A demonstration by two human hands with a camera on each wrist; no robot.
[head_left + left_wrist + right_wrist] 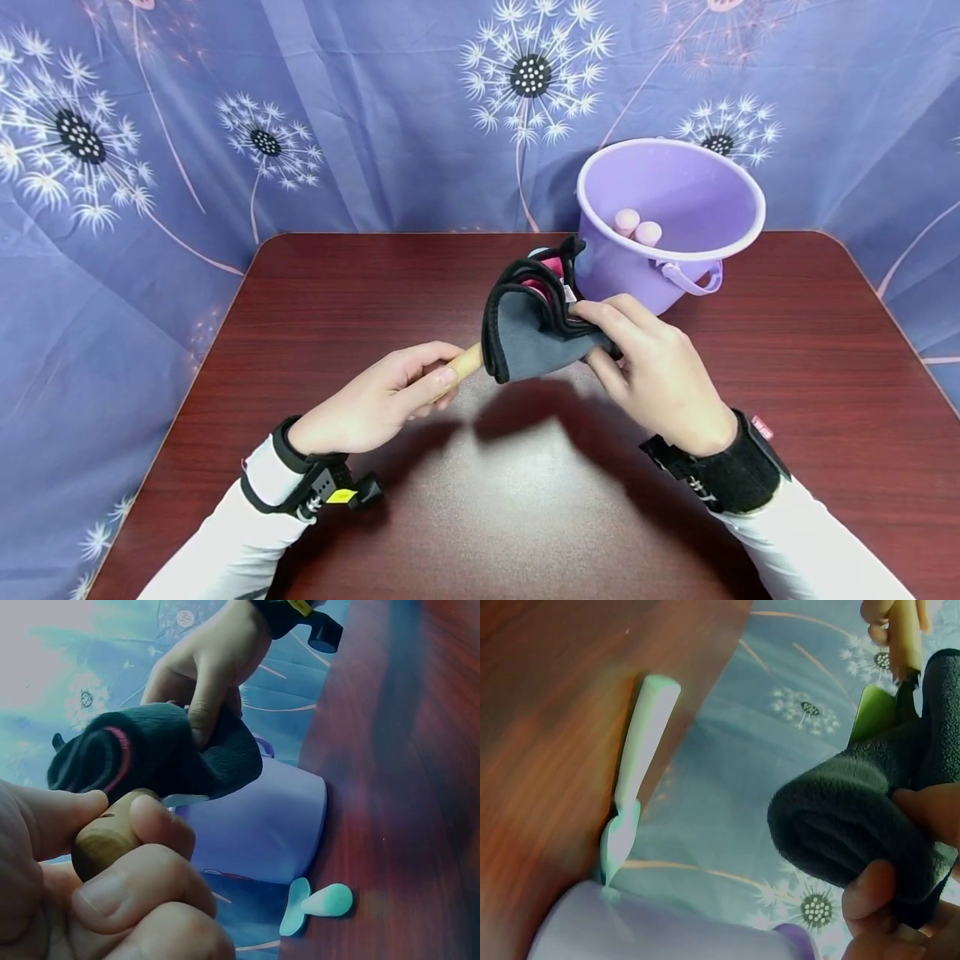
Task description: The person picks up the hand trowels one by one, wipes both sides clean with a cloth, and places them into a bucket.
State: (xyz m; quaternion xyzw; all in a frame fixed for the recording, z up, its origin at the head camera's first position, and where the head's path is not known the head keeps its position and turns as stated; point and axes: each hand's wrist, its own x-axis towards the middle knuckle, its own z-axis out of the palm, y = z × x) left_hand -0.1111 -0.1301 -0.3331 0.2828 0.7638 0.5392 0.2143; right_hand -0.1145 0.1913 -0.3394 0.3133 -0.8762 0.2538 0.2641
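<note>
My left hand [378,400] grips the wooden handle [467,362] of a garden trowel. In the right wrist view, a dark neck and part of the trowel's green blade [874,712] show beyond the handle. Most of the blade is hidden by a folded grey cloth [525,337] with black edging and pink inside. My right hand [660,375] pinches this cloth between thumb and fingers, wrapped about the blade. Both hands are raised over the table, in front of the bucket.
A purple bucket [626,279] stands at the back right, two pale pink rounded ends [627,221] showing inside it. Beside it on the table lies a pale mint trowel [649,731], mostly behind the cloth in the head view. A dandelion-print curtain [390,108] hangs behind the dark red table [337,283].
</note>
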